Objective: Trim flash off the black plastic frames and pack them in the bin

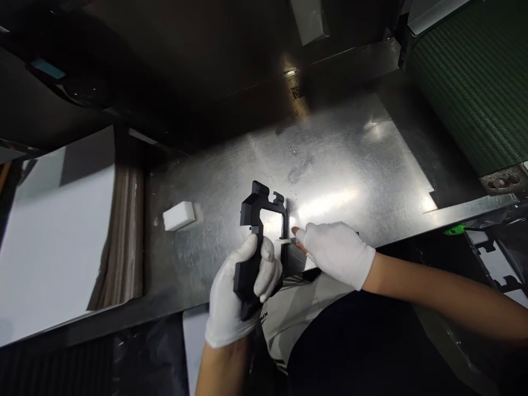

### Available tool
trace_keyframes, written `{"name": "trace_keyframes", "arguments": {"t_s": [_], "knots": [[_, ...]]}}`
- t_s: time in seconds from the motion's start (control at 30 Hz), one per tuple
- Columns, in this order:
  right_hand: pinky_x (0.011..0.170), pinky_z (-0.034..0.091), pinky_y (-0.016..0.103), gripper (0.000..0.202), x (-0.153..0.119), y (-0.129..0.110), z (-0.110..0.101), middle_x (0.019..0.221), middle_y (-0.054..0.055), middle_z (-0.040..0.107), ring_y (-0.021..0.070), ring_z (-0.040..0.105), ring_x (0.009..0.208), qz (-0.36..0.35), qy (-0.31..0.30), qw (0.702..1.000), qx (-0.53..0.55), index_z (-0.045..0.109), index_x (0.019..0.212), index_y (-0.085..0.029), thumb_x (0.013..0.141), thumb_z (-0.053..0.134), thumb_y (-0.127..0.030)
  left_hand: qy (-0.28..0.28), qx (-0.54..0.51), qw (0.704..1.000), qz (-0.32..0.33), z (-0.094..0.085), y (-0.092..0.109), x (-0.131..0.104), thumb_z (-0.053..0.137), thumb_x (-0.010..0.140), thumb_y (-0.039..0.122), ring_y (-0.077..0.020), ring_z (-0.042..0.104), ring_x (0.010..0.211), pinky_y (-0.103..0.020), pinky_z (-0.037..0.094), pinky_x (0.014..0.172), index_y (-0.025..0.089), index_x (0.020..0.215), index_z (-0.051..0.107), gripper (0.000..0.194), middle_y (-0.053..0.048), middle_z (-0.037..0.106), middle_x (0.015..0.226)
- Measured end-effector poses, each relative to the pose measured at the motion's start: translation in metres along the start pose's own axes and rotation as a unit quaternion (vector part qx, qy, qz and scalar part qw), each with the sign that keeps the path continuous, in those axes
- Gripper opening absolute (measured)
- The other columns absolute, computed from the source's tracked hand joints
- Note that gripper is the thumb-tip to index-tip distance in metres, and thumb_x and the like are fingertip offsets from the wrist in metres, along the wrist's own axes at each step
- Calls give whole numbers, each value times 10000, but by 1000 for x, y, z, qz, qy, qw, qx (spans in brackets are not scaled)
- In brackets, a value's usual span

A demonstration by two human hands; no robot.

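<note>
My left hand, in a white glove, is wrapped round the lower part of a black frame-like part, which is held tilted above the metal table's near edge. My right hand, gloved with bare fingertips showing, pinches a thin tool with a pale tip. That tip reaches the frame's right-hand bar, by its opening; whether it touches is too small to tell. A white block lies on the table left of the frame.
At the left lies a thick stack of white sheets. A green ridged belt is at the upper right of the metal table. Near the right edge are a green-handled tool and black parts.
</note>
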State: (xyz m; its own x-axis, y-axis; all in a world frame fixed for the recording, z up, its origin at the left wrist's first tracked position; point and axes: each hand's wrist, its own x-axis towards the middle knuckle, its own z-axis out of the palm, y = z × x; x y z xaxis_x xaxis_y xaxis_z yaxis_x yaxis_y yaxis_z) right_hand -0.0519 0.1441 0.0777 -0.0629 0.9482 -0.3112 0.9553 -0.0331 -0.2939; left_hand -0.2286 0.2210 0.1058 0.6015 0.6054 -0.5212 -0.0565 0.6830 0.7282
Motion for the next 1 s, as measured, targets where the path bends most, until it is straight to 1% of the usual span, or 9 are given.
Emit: {"name": "trace_keyframes", "arguments": {"t_s": [0.13, 0.37, 0.5, 0.57, 0.67, 0.73, 0.8, 0.87, 1.0], "knots": [[666, 528, 331, 482, 2, 10, -9, 1124, 144, 761, 248, 746, 823, 65, 26, 998, -12, 633, 1469, -159, 1209, 260, -322, -1, 4, 1000, 12, -1, -1, 1, 546, 1105, 432, -92, 363, 351, -215, 356, 456, 171, 798, 704, 433, 64, 406, 406], [748, 543, 339, 427, 7, 16, -17, 1131, 157, 737, 262, 741, 914, 144, 77, 987, 0, 706, 1270, -129, 1206, 352, -359, -23, -116, 990, 75, -16, -2, -16, 567, 1067, 380, -82, 227, 307, -215, 427, 474, 199, 727, 612, 387, 115, 251, 371], [1083, 541, 465, 394, 10, -2, -12, 1355, 185, 714, 311, 675, 1253, 69, 188, 955, 220, 640, 1477, -131, 1179, 464, -318, -36, -193, 972, 133, -25, -6, -38, 608, 1051, 403, -79, 57, 277, -218, 361, 396, 247, 673, 446, 440, 154, 77, 373], [1066, 574, 435, 455, 7, -19, -3, 1295, 137, 751, 258, 704, 1200, -18, 160, 861, 483, 591, 1550, -170, 1195, 402, -383, -31, -206, 965, 159, -25, -12, -49, 619, 1061, 400, -67, 8, 275, -203, 303, 361, 256, 670, 343, 500, 162, 70, 377], [831, 630, 378, 657, -2, -45, 16, 868, 43, 728, 210, 722, 819, -127, 22, 641, 756, 643, 1473, -148, 1179, 288, -617, -15, -219, 953, 208, -22, -27, -61, 615, 1078, 420, -53, -51, 282, -194, 206, 324, 259, 690, 219, 577, 169, 84, 376], [759, 609, 361, 831, -9, -54, 26, 712, 6, 642, 200, 677, 706, -147, -24, 586, 796, 706, 1359, -120, 1117, 285, -794, -9, -222, 947, 233, -19, -36, -67, 601, 1082, 457, -54, -71, 284, -213, 153, 312, 262, 712, 162, 607, 168, 81, 371], [797, 593, 346, 900, -16, -54, 31, 780, 34, 684, 203, 690, 794, -136, 3, 625, 768, 744, 1264, -137, 1034, 362, -919, -2, -209, 947, 245, -19, -42, -71, 589, 1081, 471, -58, -88, 281, -232, 116, 309, 266, 730, 129, 614, 169, 54, 371], [833, 576, 331, 858, -23, -49, 34, 943, 64, 724, 196, 686, 886, -89, 97, 670, 731, 746, 1210, -165, 990, 453, -941, 4, -194, 947, 258, -19, -46, -73, 584, 1081, 469, -53, -126, 268, -240, 73, 303, 267, 741, 115, 614, 179, -5, 379], [630, 451, 284, 581, -43, -39, 35, 732, -38, 508, 140, 476, 637, 63, 301, 673, 672, 716, 1010, -200, 1068, 524, -744, -15, -163, 953, 253, -13, -46, -70, 549, 1109, 479, -60, -166, 271, -240, 47, 307, 265, 737, 149, 586, 184, -47, 386]]}}
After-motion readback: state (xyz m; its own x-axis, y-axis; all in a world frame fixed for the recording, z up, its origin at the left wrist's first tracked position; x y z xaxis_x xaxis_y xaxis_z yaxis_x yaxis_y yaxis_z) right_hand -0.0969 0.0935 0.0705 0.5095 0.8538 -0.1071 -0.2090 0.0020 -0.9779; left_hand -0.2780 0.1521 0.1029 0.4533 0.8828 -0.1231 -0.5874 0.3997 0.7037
